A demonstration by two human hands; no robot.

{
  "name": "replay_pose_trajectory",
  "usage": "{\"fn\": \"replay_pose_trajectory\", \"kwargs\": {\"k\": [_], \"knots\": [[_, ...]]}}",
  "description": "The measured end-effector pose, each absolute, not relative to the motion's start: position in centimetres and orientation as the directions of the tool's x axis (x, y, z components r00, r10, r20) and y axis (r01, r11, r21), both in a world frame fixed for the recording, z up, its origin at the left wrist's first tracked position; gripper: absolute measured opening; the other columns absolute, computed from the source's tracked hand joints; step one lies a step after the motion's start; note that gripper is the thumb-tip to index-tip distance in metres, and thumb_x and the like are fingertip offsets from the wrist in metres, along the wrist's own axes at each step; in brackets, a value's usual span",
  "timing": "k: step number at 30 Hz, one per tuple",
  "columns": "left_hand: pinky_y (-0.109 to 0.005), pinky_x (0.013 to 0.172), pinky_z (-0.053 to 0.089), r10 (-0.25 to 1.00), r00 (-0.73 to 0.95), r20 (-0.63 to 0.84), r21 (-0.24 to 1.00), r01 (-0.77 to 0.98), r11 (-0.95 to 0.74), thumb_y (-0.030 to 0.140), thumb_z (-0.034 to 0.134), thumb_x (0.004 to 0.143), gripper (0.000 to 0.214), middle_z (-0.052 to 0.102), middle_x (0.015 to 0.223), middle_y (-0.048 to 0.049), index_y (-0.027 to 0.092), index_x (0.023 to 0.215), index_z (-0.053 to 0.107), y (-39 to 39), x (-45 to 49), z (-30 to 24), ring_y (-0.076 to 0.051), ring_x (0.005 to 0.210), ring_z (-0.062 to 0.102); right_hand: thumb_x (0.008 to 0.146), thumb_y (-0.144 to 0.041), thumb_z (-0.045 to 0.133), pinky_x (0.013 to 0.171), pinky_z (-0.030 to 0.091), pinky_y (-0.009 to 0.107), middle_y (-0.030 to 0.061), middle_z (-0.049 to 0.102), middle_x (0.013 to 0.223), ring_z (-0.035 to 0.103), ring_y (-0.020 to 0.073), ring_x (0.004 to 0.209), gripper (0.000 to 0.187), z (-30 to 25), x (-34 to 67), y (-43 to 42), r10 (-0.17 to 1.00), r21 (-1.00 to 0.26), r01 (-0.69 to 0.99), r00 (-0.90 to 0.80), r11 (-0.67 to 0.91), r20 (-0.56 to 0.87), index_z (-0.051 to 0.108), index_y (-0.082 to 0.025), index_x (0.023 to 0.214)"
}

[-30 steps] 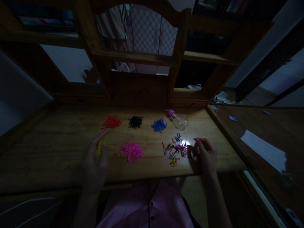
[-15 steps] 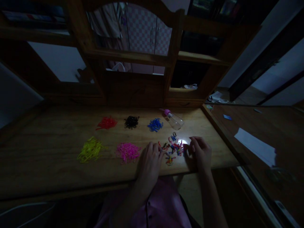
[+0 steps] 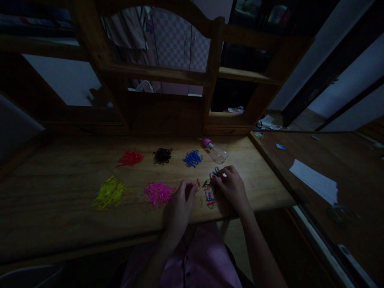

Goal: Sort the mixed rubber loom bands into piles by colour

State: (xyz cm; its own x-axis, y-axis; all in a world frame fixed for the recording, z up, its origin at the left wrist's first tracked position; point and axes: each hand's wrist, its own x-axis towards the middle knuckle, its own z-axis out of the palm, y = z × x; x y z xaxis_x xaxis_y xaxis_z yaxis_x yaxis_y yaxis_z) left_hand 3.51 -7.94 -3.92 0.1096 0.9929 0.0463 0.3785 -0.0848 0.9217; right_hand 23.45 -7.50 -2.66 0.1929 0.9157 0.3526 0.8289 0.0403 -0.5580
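On a wooden desk (image 3: 60,224) lie sorted heaps of small loops: red (image 3: 130,158), black (image 3: 162,155), blue (image 3: 192,158), yellow (image 3: 109,192) and pink (image 3: 158,193). A mixed-colour heap (image 3: 208,194) sits between my hands. My left hand (image 3: 181,202) rests by the pink heap's right edge, fingers curled with a small red piece at its fingertips. My right hand (image 3: 229,185) covers the right part of the mixed heap, fingers bent in a pinch over the pieces. What it pinches is too small to name.
A clear bottle with a pink cap (image 3: 214,150) lies behind the mixed heap. A wooden hutch with shelves (image 3: 168,74) rises at the desk's back. To the right a side surface holds white paper (image 3: 313,181) and small items. Lighting is very dim.
My left hand came from the yellow heap across to the mixed heap. My right hand slid left onto the mixed heap, covering the bright spot there.
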Motion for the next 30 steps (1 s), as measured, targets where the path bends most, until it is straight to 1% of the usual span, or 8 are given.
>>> {"fn": "replay_pose_trajectory", "kwargs": {"k": [5,9,14,18,20,22,26,30], "knots": [[-0.03,0.08,0.053,0.989,0.14,0.048,0.986,0.153,-0.069,0.036,0.049,0.093,0.018,0.069,0.097,-0.0039,0.022,0.099,0.058,-7.8,3.6,-4.2,-0.018,0.09,0.067,0.084,-0.032,0.062,0.063,0.043,0.028,0.0059,0.057,0.095,0.058,0.0172,0.074,0.011,-3.6,23.5,-6.2,0.926,-0.508,0.861,0.218,-0.033,0.309,0.062,-0.021,0.083],[-0.03,0.082,0.054,0.989,0.137,0.047,0.998,0.04,-0.053,0.036,0.051,0.092,0.021,0.069,0.098,-0.0051,0.021,0.104,0.058,-7.5,3.6,-4.2,-0.018,0.091,0.067,0.082,-0.022,0.06,0.063,0.041,0.028,0.005,0.058,0.09,0.056,0.0159,0.071,0.006,-3.3,23.8,-5.3,0.948,-0.469,0.883,0.156,-0.008,0.279,0.06,-0.02,0.077],[-0.029,0.081,0.054,0.991,0.127,0.034,0.999,-0.031,-0.03,0.034,0.05,0.092,0.027,0.068,0.103,-0.0073,0.019,0.115,0.055,-7.3,3.3,-4.4,-0.017,0.09,0.067,0.08,-0.025,0.062,0.063,0.042,0.026,0.0045,0.058,0.087,0.056,0.0154,0.071,0.008,-2.0,24.3,-5.0,0.958,-0.57,0.82,0.121,0.051,0.26,0.06,-0.019,0.076],[-0.03,0.084,0.054,0.987,0.158,0.039,0.997,-0.079,-0.027,0.029,0.051,0.091,0.027,0.068,0.104,-0.009,0.017,0.115,0.055,-7.1,3.3,-4.6,-0.017,0.091,0.067,0.081,-0.025,0.059,0.064,0.043,0.026,0.0035,0.059,0.083,0.055,0.0156,0.071,0.008,-0.8,24.1,-4.3,0.948,-0.621,0.771,0.071,0.145,0.309,0.062,-0.018,0.078],[-0.031,0.083,0.054,0.985,0.169,0.046,0.999,-0.03,-0.041,0.025,0.051,0.091,0.027,0.068,0.103,-0.0092,0.017,0.116,0.055,-6.3,3.4,-4.6,-0.017,0.088,0.067,0.081,-0.021,0.058,0.066,0.043,0.027,0.004,0.06,0.082,0.056,0.0162,0.072,0.006,-0.5,23.3,-3.1,0.939,-0.59,0.783,0.021,0.198,0.344,0.062,-0.018,0.078],[-0.032,0.08,0.054,0.984,0.164,0.07,0.99,0.11,-0.089,0.019,0.049,0.09,0.028,0.068,0.102,-0.0091,0.017,0.117,0.055,-4.8,3.7,-4.1,-0.017,0.087,0.067,0.079,-0.018,0.059,0.071,0.044,0.028,0.0057,0.062,0.085,0.057,0.018,0.078,0.004,-0.4,22.2,-1.4,0.929,-0.548,0.8,-0.033,0.245,0.368,0.062,-0.018,0.078],[-0.038,0.088,0.051,0.962,0.171,0.212,0.866,0.423,-0.266,0.009,0.048,0.085,0.035,0.066,0.104,-0.0107,0.015,0.119,0.056,-1.4,3.8,-2.0,-0.02,0.091,0.065,0.079,-0.017,0.06,0.08,0.044,0.033,0.0091,0.063,0.095,0.059,0.0221,0.09,0.005,0.3,20.0,1.0,0.918,-0.496,0.82,-0.088,0.287,0.386,0.064,-0.018,0.082],[-0.039,0.096,0.047,0.917,0.181,0.357,0.787,0.471,-0.399,0.013,0.047,0.087,0.04,0.059,0.12,-0.0115,0.017,0.127,0.052,-1.8,2.5,0.0,-0.021,0.105,0.061,0.084,-0.029,0.063,0.083,0.047,0.037,0.0104,0.062,0.106,0.059,0.024,0.096,0.022,3.0,18.6,-1.0,0.872,-0.535,0.748,-0.116,0.392,0.476,0.066,-0.021,0.104]]}}
